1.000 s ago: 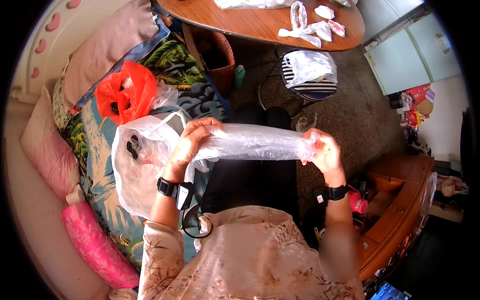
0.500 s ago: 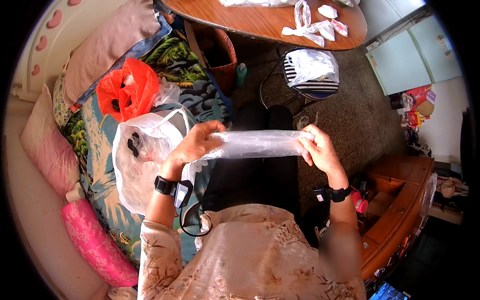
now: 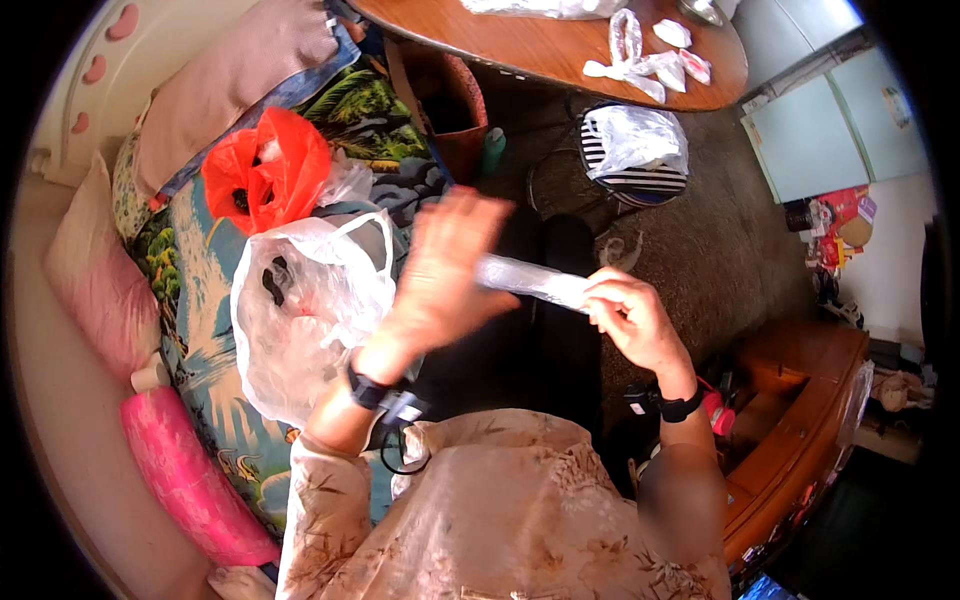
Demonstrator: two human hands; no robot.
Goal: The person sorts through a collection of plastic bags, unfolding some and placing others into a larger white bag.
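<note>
Plastic strip (image 3: 535, 281), clear, is at the centre of the frame. The right hand (image 3: 636, 322) has its fingers clamped on the right end. The left hand (image 3: 442, 272), blurred, is by the left end, thumb and fingers apart; whether it touches, I cannot tell.

Wooden table (image 3: 540, 45), striped stool (image 3: 645, 188) nearby; dark floor (image 3: 740, 250); brown cabinet (image 3: 785, 345) right, patterned bed (image 3: 195, 360) left.

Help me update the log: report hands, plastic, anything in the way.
Right hand pinching clear plastic strip. Left hand open, blurred, at strip's other end; contact unclear. White plastic bag beside left hand.
</note>
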